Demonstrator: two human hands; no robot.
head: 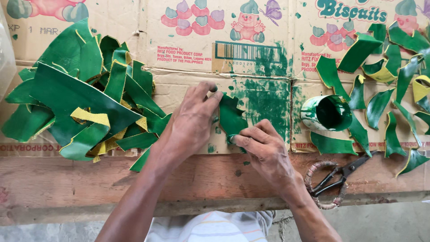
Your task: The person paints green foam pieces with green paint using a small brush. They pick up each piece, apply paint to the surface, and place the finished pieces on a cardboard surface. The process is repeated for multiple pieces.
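A small green leaf-shaped painted piece (pixel 230 115) lies on flattened cardboard (pixel 268 67) at the centre. My left hand (pixel 190 123) presses its fingertips on the piece's upper left edge. My right hand (pixel 264 150) pinches the piece's lower end between thumb and fingers. Green paint smears stain the cardboard just right of the piece.
A heap of green and yellow cut pieces (pixel 85 107) lies at the left. More green leaf-shaped pieces (pixel 385 89) are spread at the right around a small cup of green paint (pixel 327 113). Scissors with wrapped handles (pixel 333 181) lie on the wooden bench (pixel 67 179).
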